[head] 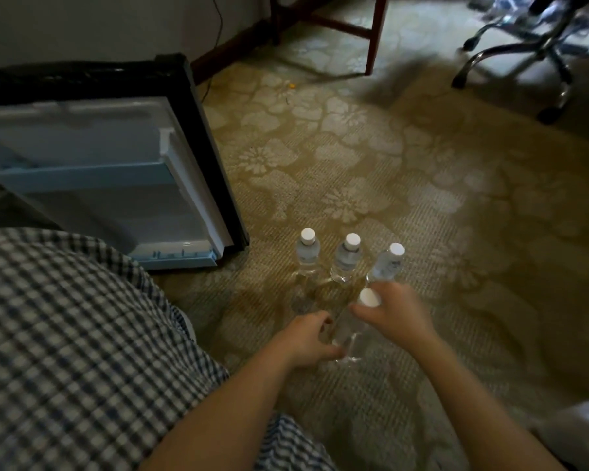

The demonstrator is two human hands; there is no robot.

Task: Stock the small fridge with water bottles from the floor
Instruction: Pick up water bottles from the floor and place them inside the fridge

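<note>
Both hands were on the nearest water bottle on the carpet: left hand gripped its base, right hand its neck. Three more bottles stood just beyond; fridge open at left.

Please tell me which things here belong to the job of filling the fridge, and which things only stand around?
Part of the job:
- fridge, door open
- three bottles standing on the carpet
- bottle in both hands
- left hand
- right hand

Only standing around:
- office chair
- wooden table legs
- cable
</note>
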